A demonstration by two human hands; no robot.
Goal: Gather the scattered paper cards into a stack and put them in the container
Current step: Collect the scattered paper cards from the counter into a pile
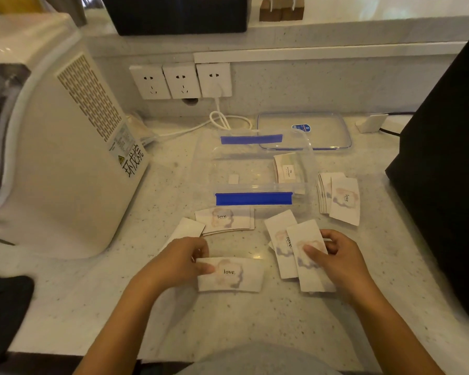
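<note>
White paper cards printed "love" lie scattered on the pale counter. My left hand [186, 259] pinches the left end of one card [236, 276] lying flat. My right hand [336, 259] grips a card [310, 266] that overlaps another card [280, 239]. A small pile of cards [228, 220] lies just in front of the clear container [255, 169], which has blue clips and holds some cards [286, 170] at its right end. Another fanned pile [341, 198] lies to the container's right.
The container's clear lid [305, 131] lies behind it. A large cream appliance [54, 147] stands at left, a black object [444, 163] at right. Wall sockets [182, 81] with a white cable [222, 120] are at the back. A blank card [186, 230] lies near my left hand.
</note>
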